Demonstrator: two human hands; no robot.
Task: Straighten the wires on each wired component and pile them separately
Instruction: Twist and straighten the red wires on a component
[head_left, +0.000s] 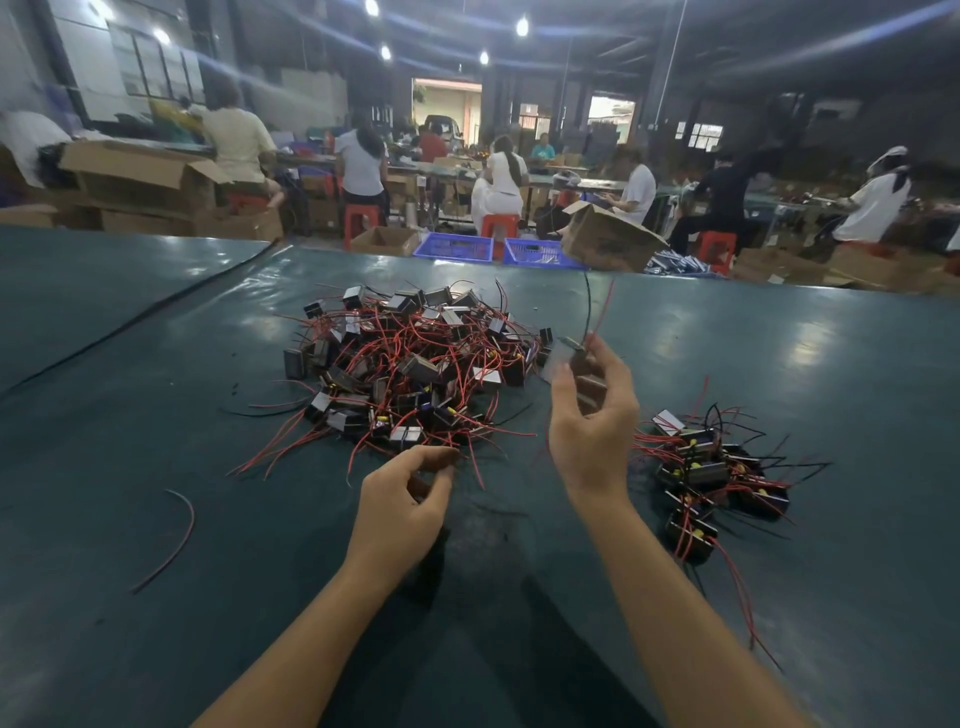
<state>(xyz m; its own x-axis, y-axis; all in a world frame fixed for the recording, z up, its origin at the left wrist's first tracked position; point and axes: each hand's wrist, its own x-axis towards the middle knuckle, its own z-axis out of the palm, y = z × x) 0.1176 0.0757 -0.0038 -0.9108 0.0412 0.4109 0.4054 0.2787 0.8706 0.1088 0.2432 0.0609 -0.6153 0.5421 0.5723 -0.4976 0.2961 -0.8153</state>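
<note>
Right hand (592, 415) grips a wired component (574, 364) above the tabletop (156, 364), its wires (592, 312) running straight toward the far edge. Left hand (410, 499) curls by the tangled pile (415, 364), and I can't tell if it's pinching anything. The sorted pile (717, 478) lies right, nearest the right hand.

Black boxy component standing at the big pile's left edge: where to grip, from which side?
Pinch the black boxy component by its body, probably from the left and above: that side faces bare green mat, while red wires tangle on its right.
</note>
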